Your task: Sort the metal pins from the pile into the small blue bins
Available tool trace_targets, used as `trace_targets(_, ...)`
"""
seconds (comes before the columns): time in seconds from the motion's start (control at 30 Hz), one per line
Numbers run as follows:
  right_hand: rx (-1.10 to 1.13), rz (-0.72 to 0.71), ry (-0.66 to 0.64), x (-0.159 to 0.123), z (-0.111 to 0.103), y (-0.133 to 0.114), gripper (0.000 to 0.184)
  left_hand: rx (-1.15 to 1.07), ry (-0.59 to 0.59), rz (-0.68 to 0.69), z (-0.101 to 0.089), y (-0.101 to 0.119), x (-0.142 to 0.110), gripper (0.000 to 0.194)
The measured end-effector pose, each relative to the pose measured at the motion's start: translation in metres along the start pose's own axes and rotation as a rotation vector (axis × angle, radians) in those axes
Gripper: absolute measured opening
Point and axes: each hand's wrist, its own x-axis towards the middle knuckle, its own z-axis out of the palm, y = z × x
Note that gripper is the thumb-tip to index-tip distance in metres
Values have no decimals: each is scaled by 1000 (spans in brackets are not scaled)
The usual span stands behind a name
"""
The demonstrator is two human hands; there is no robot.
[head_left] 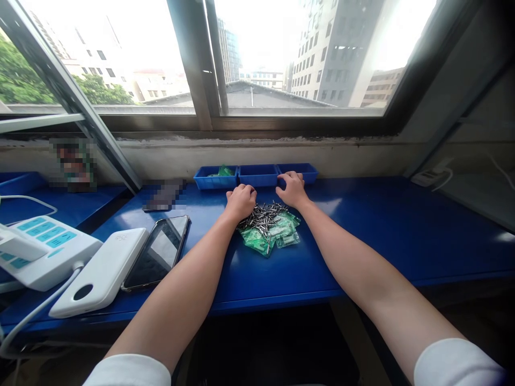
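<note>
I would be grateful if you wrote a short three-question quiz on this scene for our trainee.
1. How many blue bins stand at the back of the blue table?
2. Near the left hand and right hand, loose metal parts lie heaped on: a) a white tray; b) green packets; c) a cloth.
3. True or false: the black phone lies between the white power bank and the left forearm.

Key: 1. Three. 2. b. 3. True.

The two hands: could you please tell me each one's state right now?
Left hand: curled by the metal pins; cannot tell whether it holds anything.
Right hand: open, thumb apart, at the rightmost blue bin.
</note>
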Motion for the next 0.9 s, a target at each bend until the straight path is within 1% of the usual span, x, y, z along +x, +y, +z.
trace_targets(0.03, 42, -54, -27, -1, 0, -3, 33, 6, -2, -3, 0, 0, 0, 31)
trace_targets(0.1, 120, -160, -141, -2, -2, -10, 21, 15, -10, -6, 0, 0, 0, 31)
trace_targets(0.2, 186, -243, -338, -6, -4, -18, 18, 18, -24, -9, 1, 0, -1, 31)
trace_targets(0.3, 209, -247, -438, -8, -4, -23, 19, 21, -29, -11, 1, 0, -1, 31)
trace_targets(0.47, 238, -244, -476, -8, -3, -26, 13, 26, -35, 2, 2, -1, 0, 30)
trace_targets(0.6, 254, -203, -505, -7, 0, -25, 12, 28, -34, 7, 3, -1, 0, 30)
trace_targets(0.9, 265, -174, -460, -8, 1, -26, 13, 24, -43, 6, 2, 0, -1, 30)
